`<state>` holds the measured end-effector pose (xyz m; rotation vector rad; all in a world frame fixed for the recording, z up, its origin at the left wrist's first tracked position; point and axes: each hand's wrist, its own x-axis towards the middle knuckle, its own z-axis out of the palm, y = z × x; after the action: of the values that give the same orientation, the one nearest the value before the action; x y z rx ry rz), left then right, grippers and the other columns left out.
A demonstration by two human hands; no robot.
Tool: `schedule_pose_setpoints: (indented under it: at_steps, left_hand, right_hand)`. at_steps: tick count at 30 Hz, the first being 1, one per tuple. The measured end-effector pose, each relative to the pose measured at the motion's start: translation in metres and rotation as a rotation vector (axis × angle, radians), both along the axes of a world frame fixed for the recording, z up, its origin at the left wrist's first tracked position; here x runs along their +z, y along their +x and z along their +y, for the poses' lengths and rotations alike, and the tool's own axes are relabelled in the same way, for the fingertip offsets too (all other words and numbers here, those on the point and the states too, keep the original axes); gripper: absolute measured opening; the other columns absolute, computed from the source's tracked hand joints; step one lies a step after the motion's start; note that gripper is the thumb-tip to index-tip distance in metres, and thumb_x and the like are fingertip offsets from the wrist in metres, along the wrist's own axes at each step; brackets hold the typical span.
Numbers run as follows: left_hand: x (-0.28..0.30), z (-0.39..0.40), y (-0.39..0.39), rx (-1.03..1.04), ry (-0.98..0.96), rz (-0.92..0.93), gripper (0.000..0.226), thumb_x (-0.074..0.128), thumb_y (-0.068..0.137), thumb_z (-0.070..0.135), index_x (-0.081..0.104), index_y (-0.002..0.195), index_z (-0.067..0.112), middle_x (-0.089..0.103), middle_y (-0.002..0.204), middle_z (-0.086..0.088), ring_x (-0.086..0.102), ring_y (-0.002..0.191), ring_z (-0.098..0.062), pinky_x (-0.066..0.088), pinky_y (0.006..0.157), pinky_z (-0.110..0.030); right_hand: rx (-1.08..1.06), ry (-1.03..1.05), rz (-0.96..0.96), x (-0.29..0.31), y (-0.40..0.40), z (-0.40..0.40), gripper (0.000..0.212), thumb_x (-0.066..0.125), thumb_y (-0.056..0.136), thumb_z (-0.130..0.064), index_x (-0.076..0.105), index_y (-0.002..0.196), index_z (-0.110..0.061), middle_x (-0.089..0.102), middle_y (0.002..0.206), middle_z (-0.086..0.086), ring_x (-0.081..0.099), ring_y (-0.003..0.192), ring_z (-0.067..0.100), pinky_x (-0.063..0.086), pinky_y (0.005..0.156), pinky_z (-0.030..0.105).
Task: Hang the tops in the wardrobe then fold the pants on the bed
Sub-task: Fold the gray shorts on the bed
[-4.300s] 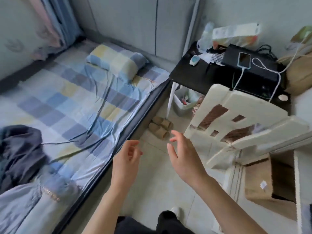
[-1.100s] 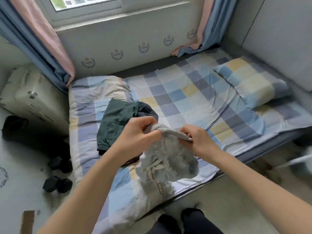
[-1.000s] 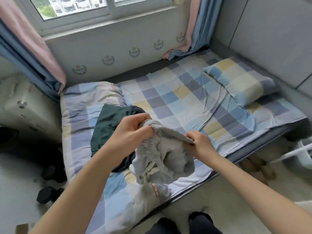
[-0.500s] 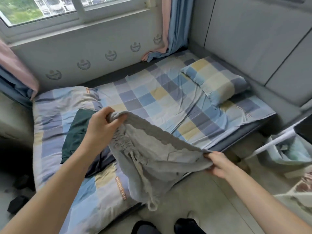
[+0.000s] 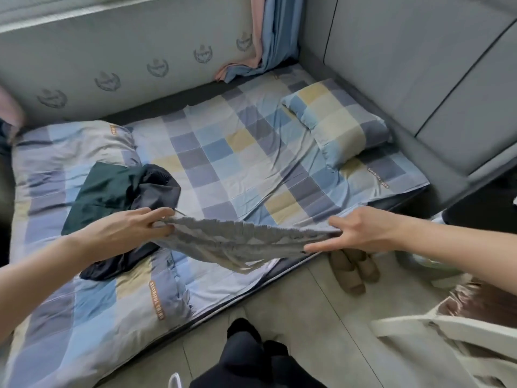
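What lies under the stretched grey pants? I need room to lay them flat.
Under the grey pants: checked bedding and the bed's front edge. What their hanging fabric covers is hidden.

Both arms reach forward, spread wide. The left hand [image 5: 134, 228] and right hand [image 5: 352, 232] each pinch the pants [image 5: 237, 242] stretched between them.

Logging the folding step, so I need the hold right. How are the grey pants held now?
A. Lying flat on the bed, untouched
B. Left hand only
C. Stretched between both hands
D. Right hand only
C: the grey drawstring pants hang stretched by the waistband between the left hand and the right hand, each with a grip on one end.
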<state>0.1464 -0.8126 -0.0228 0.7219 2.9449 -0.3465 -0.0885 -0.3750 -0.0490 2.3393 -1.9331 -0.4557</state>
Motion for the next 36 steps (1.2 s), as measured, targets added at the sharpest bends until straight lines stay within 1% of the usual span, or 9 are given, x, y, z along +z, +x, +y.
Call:
schedule_pose_setpoints:
  at_steps: [3, 8, 9, 13, 21, 23, 27, 31, 36]
  left_hand:
    - [-0.005, -0.005, -0.014, 0.059, -0.019, 0.029, 0.061, 0.087, 0.031, -0.012, 0.077, 0.086, 0.013, 0.069, 0.112, -0.013, 0.071, 0.084, -0.019, 0.037, 0.089, -0.029]
    - [-0.015, -0.035, -0.039, 0.112, 0.022, -0.098, 0.032, 0.086, 0.054, 0.004, 0.074, 0.081, 0.013, 0.069, 0.095, -0.002, 0.052, 0.087, -0.007, 0.036, 0.085, -0.025]
    - [-0.018, -0.043, -0.044, 0.142, 0.068, -0.142, 0.012, 0.076, 0.073, 0.014, 0.073, 0.085, 0.015, 0.067, 0.097, 0.0, 0.058, 0.081, -0.009, 0.039, 0.078, -0.023]
    - [-0.038, -0.082, -0.065, 0.27, 0.058, -0.217, 0.033, 0.043, 0.095, 0.047, 0.066, 0.102, 0.025, 0.055, 0.11, 0.011, 0.06, 0.093, -0.007, 0.035, 0.078, -0.016]
    - [-0.049, -0.125, -0.117, 0.417, 0.146, -0.198, 0.017, 0.068, 0.088, 0.034, 0.073, 0.094, 0.018, 0.064, 0.096, 0.006, 0.067, 0.089, -0.018, 0.054, 0.078, -0.034]
    - [-0.048, -0.129, -0.124, 0.398, 0.205, -0.167, 0.014, 0.076, 0.082, 0.029, 0.076, 0.093, 0.02, 0.069, 0.095, 0.006, 0.069, 0.085, -0.019, 0.056, 0.075, -0.032]
    - [-0.054, -0.122, -0.132, 0.279, 0.179, -0.208, 0.022, 0.069, 0.086, 0.013, 0.075, 0.107, 0.018, 0.072, 0.106, 0.003, 0.07, 0.092, -0.019, 0.054, 0.077, -0.03]
    - [-0.063, -0.112, -0.135, 0.339, 0.057, -0.333, 0.029, 0.047, 0.102, 0.032, 0.063, 0.124, 0.024, 0.07, 0.115, 0.004, 0.066, 0.1, -0.018, 0.046, 0.079, -0.026]
    - [-0.072, -0.102, -0.142, 0.424, -0.2, -0.353, 0.039, 0.035, 0.102, 0.05, 0.063, 0.111, 0.024, 0.066, 0.105, 0.007, 0.064, 0.092, -0.014, 0.045, 0.074, -0.027]
  right_hand:
    - [-0.087, 0.115, 0.115, -0.004, -0.021, -0.008, 0.043, 0.059, 0.079, -0.004, 0.06, 0.12, -0.017, 0.051, 0.086, 0.01, 0.048, 0.042, 0.024, 0.048, 0.041, 0.034]
    - [-0.322, 0.39, 0.058, 0.001, -0.061, -0.031, 0.019, 0.036, 0.093, -0.021, 0.052, 0.103, -0.019, 0.045, 0.107, 0.003, 0.057, 0.081, 0.025, 0.047, 0.064, 0.038]
    - [-0.306, 0.362, 0.067, 0.002, -0.068, -0.033, 0.024, 0.033, 0.093, -0.03, 0.054, 0.099, -0.022, 0.045, 0.108, 0.001, 0.053, 0.086, 0.022, 0.046, 0.065, 0.036]
    - [-0.297, 0.306, 0.16, 0.0, -0.098, -0.054, 0.058, 0.017, 0.091, -0.063, 0.061, 0.094, -0.026, 0.044, 0.119, -0.001, 0.047, 0.093, 0.022, 0.043, 0.061, 0.033]
    - [-0.479, -0.029, -0.308, 0.002, -0.174, -0.113, 0.041, 0.032, 0.097, -0.042, 0.063, 0.104, -0.016, 0.047, 0.106, -0.001, 0.054, 0.075, 0.02, 0.051, 0.062, 0.045]
    - [-0.442, -0.025, -0.307, 0.001, -0.185, -0.116, 0.02, 0.047, 0.096, -0.023, 0.059, 0.112, -0.02, 0.047, 0.095, 0.0, 0.053, 0.068, 0.021, 0.05, 0.055, 0.044]
    - [-0.334, 0.084, -0.167, -0.001, -0.189, -0.122, 0.037, 0.065, 0.07, 0.013, 0.061, 0.096, -0.014, 0.052, 0.088, 0.009, 0.049, 0.065, 0.024, 0.047, 0.042, 0.039]
    - [-0.291, 0.155, -0.061, -0.003, -0.196, -0.126, 0.017, 0.054, 0.079, -0.014, 0.057, 0.096, -0.011, 0.05, 0.121, 0.012, 0.056, 0.087, 0.028, 0.054, 0.061, 0.04]
    - [-0.26, -0.028, -0.135, 0.002, -0.202, -0.14, 0.029, 0.069, 0.084, -0.038, 0.063, 0.078, -0.01, 0.06, 0.101, 0.01, 0.059, 0.071, 0.027, 0.052, 0.049, 0.036]
